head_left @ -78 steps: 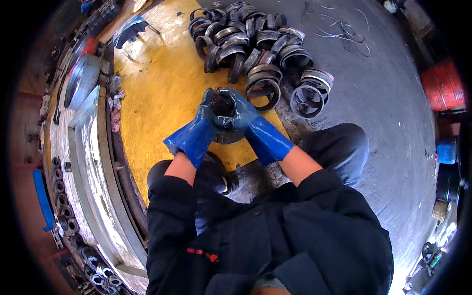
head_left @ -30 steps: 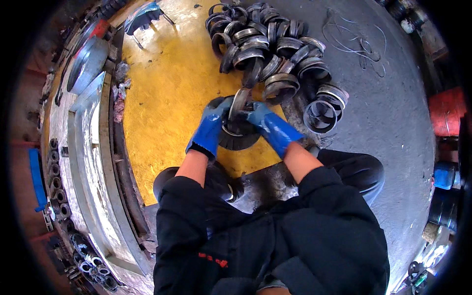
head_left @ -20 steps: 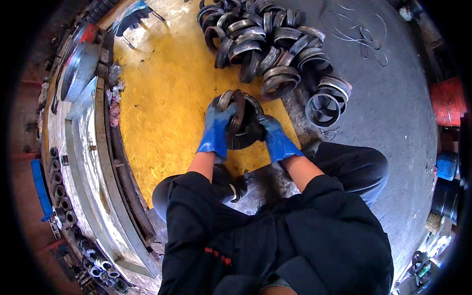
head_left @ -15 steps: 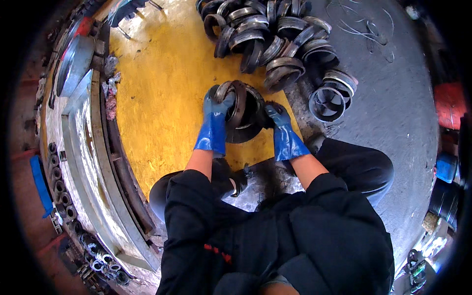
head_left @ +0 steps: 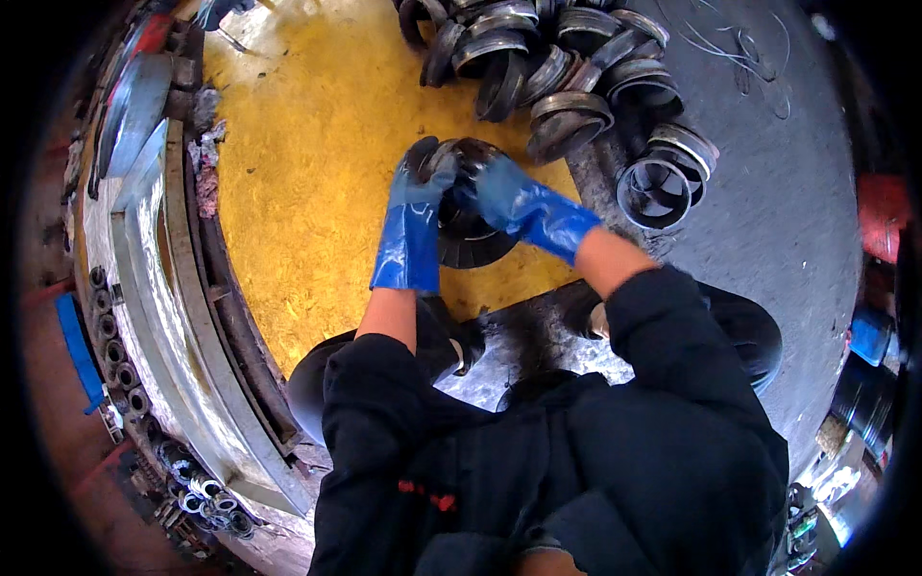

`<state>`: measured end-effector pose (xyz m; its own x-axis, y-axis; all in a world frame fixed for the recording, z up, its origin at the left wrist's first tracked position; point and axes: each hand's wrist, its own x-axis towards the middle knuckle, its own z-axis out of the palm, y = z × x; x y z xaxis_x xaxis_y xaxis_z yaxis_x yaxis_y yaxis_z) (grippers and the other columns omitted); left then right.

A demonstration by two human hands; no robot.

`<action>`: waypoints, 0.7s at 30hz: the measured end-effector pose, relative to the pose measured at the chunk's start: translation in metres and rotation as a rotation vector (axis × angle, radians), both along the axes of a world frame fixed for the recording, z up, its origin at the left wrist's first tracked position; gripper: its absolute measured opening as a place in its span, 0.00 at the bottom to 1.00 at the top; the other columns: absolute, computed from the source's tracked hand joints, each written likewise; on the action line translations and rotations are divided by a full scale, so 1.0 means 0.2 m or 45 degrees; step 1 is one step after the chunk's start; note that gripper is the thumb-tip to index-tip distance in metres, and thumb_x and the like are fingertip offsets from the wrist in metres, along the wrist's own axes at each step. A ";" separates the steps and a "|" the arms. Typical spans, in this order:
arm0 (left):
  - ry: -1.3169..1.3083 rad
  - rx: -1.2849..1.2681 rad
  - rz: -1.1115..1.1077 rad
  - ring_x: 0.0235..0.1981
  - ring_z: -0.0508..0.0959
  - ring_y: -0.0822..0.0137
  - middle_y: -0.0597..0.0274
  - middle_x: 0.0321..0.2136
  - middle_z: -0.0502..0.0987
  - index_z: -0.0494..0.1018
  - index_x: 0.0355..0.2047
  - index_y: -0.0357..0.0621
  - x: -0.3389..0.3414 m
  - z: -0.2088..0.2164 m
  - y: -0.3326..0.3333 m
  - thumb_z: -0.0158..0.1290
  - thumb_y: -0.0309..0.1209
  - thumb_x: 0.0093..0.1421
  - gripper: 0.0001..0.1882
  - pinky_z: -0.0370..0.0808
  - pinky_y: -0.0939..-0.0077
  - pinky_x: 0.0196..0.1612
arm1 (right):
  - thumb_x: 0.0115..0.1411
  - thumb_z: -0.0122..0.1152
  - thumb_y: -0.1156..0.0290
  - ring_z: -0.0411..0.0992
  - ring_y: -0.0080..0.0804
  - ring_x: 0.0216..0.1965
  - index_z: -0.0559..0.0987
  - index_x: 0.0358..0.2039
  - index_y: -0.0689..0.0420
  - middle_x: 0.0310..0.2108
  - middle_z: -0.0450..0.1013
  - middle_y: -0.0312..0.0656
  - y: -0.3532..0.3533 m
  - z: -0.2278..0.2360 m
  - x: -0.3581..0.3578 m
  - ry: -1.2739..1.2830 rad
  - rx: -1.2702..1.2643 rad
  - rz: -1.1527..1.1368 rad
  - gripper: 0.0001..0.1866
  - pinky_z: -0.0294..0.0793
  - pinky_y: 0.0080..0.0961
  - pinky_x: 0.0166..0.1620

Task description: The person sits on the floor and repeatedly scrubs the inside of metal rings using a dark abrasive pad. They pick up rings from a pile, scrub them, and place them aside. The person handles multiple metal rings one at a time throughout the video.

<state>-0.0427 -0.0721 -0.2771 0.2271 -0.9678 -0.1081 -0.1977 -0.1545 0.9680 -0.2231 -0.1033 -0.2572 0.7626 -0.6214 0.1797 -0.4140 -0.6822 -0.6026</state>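
Dark ring (head_left: 471, 150), half-hidden, is pinched by left fingers (head_left: 442, 175); right fingers (head_left: 492, 182) blurred, cannot tell.

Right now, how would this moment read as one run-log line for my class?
left hand: gripping dark ring | right hand: at ring, blurred | beneath: round black part | ahead: pile of rings

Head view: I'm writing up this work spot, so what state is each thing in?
Left hand: gloved, closed on the dark ring
Right hand: gloved, blurred, at the ring; grip unclear
Dark ring: between the hands, partly hidden
Slotted disc: beneath the hands, partly covered
Ring pile: loosely heaped, mixed angles
Yellow surface: scuffed, stained
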 end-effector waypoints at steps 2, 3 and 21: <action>-0.011 -0.013 -0.008 0.47 0.75 0.64 0.53 0.47 0.75 0.68 0.52 0.34 -0.04 -0.04 -0.01 0.61 0.29 0.54 0.26 0.72 0.71 0.52 | 0.59 0.54 0.69 0.71 0.45 0.48 0.74 0.49 0.53 0.48 0.73 0.45 -0.12 0.01 -0.02 0.069 0.319 -0.014 0.17 0.72 0.35 0.51; 0.011 -0.028 -0.005 0.47 0.75 0.64 0.52 0.47 0.75 0.68 0.52 0.34 -0.05 -0.05 -0.01 0.61 0.29 0.55 0.26 0.73 0.71 0.51 | 0.60 0.52 0.70 0.70 0.44 0.50 0.74 0.50 0.51 0.49 0.72 0.45 -0.12 -0.09 -0.02 -0.033 0.219 -0.007 0.17 0.70 0.35 0.54; -0.129 0.020 -0.083 0.47 0.76 0.61 0.52 0.46 0.76 0.69 0.52 0.35 -0.11 0.03 -0.02 0.56 0.39 0.59 0.25 0.72 0.70 0.51 | 0.67 0.41 0.63 0.75 0.32 0.41 0.78 0.44 0.51 0.41 0.76 0.41 0.26 -0.74 0.26 -1.667 2.983 -0.554 0.16 0.75 0.27 0.46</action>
